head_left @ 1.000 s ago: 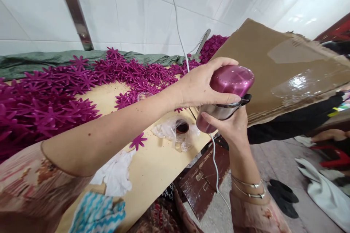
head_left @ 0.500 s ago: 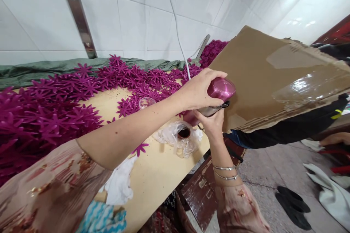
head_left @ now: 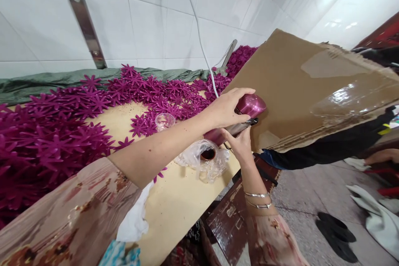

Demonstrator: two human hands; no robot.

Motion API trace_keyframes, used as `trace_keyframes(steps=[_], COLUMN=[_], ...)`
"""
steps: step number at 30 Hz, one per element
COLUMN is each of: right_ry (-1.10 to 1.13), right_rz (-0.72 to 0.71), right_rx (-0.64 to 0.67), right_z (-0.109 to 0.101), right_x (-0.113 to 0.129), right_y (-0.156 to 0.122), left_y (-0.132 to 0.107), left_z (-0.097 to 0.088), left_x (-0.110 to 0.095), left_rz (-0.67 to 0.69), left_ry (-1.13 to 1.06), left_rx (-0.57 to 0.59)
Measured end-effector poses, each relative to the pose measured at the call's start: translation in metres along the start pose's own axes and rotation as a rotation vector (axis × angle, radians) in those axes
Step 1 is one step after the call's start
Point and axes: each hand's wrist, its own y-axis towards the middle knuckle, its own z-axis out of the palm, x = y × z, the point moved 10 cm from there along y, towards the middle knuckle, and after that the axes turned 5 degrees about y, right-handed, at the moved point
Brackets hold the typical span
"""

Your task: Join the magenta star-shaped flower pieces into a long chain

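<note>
My left hand [head_left: 227, 108] is clasped over the shiny magenta lid of a metal flask [head_left: 249, 108]. From below, my right hand [head_left: 238, 143] grips the flask's steel body. The flask hangs tilted above the right end of the pale wooden table [head_left: 177, 199], close to a leaning cardboard sheet [head_left: 299, 87]. Just under it lies a crumpled clear plastic bag [head_left: 202, 156] with a small dark cup of liquid inside. A small clear glass [head_left: 164, 120] stands a little to the left.
Several magenta plastic flower pieces [head_left: 56, 133] are heaped across the left and back of the table. A white cable [head_left: 199, 37] hangs down the tiled wall. White cloth [head_left: 134, 216] lies at the table's near edge. Dark shoes [head_left: 336, 232] lie on the floor.
Both hands have carried the flask away from me and lower, toward the table's right end beside the cardboard. The grip on it is the same.
</note>
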Motion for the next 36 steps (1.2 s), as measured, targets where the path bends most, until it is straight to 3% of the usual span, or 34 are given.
trace_keyframes(steps=[2, 6, 10, 14, 18, 20, 30, 36], right_ry=[0.044, 0.062, -0.168, -0.233, 0.037, 0.136, 0.233, 0.035], right_rz=[-0.082, -0.3, -0.262, -0.172, -0.038, 0.004, -0.073, -0.216], right_rx=[0.008, -0.079, -0.048, 0.133, 0.422, 0.464, 0.46, 0.131], right_z=[-0.01, -0.04, -0.047, -0.042, -0.03, -0.03, -0.03, -0.052], right_x=[0.015, 0.068, 0.095, 0.099, 0.092, 0.089, 0.076, 0.077], right_y=[-0.003, 0.0, 0.035, 0.07, 0.074, 0.073, 0.079, 0.08], left_y=[0.0, -0.006, -0.021, -0.034, -0.034, -0.032, -0.027, -0.025], left_z=[0.003, 0.01, 0.019, 0.029, 0.03, 0.029, 0.033, 0.035], left_x=[0.004, 0.018, 0.041, 0.048, 0.046, 0.047, 0.055, 0.054], left_rz=[0.014, -0.011, -0.206, -0.339, -0.343, -0.334, -0.273, -0.281], left_ry=[-0.039, -0.126, -0.125, -0.104, -0.066, -0.065, -0.124, -0.094], left_rx=[-0.022, -0.054, -0.053, -0.002, 0.02, 0.026, 0.05, 0.016])
